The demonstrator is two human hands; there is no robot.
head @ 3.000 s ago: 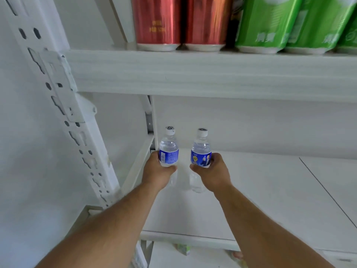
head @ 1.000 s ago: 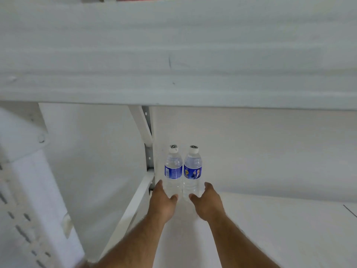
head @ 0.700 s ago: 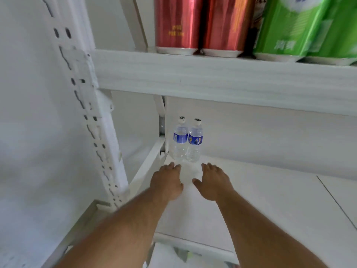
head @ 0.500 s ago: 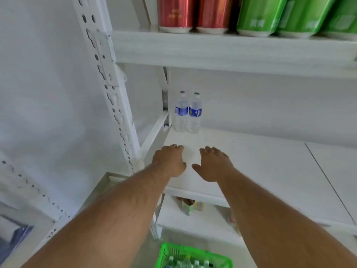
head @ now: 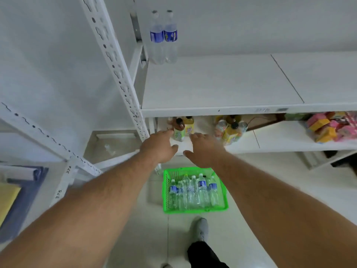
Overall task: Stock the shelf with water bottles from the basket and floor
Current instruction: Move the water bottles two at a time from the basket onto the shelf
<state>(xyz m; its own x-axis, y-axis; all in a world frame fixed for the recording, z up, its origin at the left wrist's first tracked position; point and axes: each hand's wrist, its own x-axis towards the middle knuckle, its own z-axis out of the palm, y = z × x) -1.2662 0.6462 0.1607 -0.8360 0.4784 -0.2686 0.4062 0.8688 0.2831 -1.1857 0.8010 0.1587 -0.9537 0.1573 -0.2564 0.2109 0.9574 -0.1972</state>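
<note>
Two small water bottles (head: 163,37) with blue labels stand upright side by side in the back left corner of the white shelf (head: 222,109). On the floor below sits a green basket (head: 195,209) holding several more clear water bottles (head: 193,192). My left hand (head: 158,147) and my right hand (head: 204,149) hang side by side in front of the shelf's edge, above the basket. Both are empty with fingers loosely spread.
A perforated white upright (head: 119,74) runs diagonally at the left of the shelf. The lower shelf holds juice bottles (head: 181,128), cans (head: 231,130) and pink and yellow packs (head: 332,128). My grey shoe (head: 201,229) stands just behind the basket.
Both hands let go of the two bottles at the shelf's back corner and drew back and down. The view tilted down, bringing the green basket into sight.
</note>
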